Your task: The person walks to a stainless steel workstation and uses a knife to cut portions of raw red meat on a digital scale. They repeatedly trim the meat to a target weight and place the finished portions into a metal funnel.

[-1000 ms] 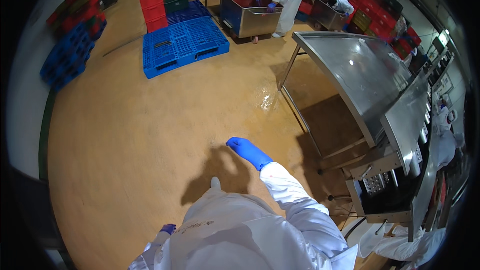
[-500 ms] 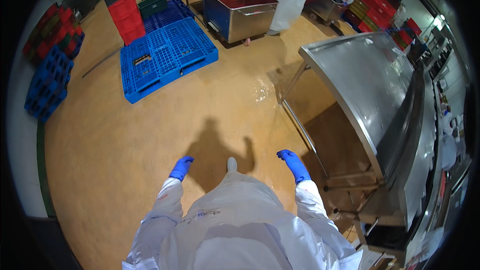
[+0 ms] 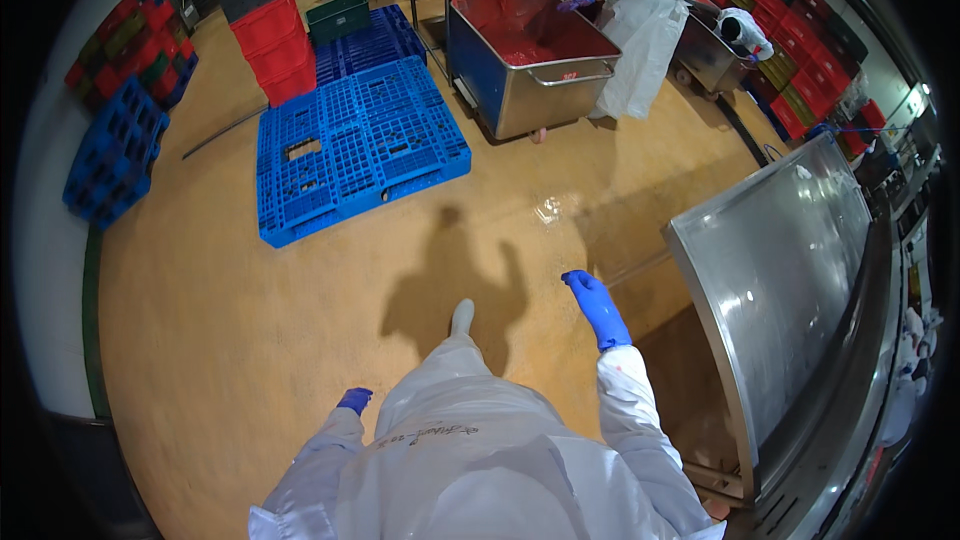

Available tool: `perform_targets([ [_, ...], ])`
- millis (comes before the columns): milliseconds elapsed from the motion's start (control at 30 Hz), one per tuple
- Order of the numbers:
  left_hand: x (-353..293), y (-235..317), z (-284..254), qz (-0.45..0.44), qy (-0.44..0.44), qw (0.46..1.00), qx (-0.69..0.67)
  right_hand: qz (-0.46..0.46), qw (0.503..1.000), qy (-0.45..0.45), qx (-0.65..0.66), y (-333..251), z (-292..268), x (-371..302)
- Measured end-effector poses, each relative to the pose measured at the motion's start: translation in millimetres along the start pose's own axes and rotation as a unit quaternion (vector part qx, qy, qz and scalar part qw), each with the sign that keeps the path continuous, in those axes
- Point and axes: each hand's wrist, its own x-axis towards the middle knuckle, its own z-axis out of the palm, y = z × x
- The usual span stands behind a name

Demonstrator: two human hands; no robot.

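Observation:
I look down on my white coat and a white boot tip [image 3: 461, 317] on an orange floor. My right hand [image 3: 596, 306], in a blue glove, swings forward at my side with fingers loosely apart and holds nothing. It hangs just left of a steel table [image 3: 790, 270]. My left hand [image 3: 353, 400], also blue-gloved, is low at my left side and mostly hidden by the sleeve; nothing shows in it.
A blue plastic pallet [image 3: 350, 150] lies ahead on the left, with stacked red crates [image 3: 265, 20] behind it. A steel tub of red minced meat [image 3: 530, 60] stands ahead, a person in a white coat [image 3: 640, 20] beside it. More blue pallets [image 3: 115, 150] lean at the left wall.
I have walked forward: the blue pallet and the steel tub are nearer. My left hand has dropped back to my side, and my right hand has swung forward.

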Motion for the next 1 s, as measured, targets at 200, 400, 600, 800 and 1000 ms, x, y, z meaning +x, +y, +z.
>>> perform_targets([
  [200,109.5,135.0,-51.0,-0.004,-0.024,0.999,0.038,0.059,0.994,0.083,0.046,-24.3,-61.4,111.2],
  [400,264.3,359.0,-89.6,0.403,0.045,0.84,0.361,0.071,0.981,0.16,0.082,-33.5,-119.3,174.7],
  [600,295.3,644.1,-14.5,0.327,-0.071,0.939,0.076,0.09,0.937,0.334,0.052,58.0,-203.9,217.9],
  [800,285.9,785.3,52.8,0.34,-0.154,0.915,0.156,0.147,0.835,0.525,-0.07,128.3,-341.0,290.5],
  [1000,372.0,836.0,69.9,0.288,-0.183,0.92,0.194,0.172,0.81,0.553,-0.089,146.6,-430.9,376.7],
])
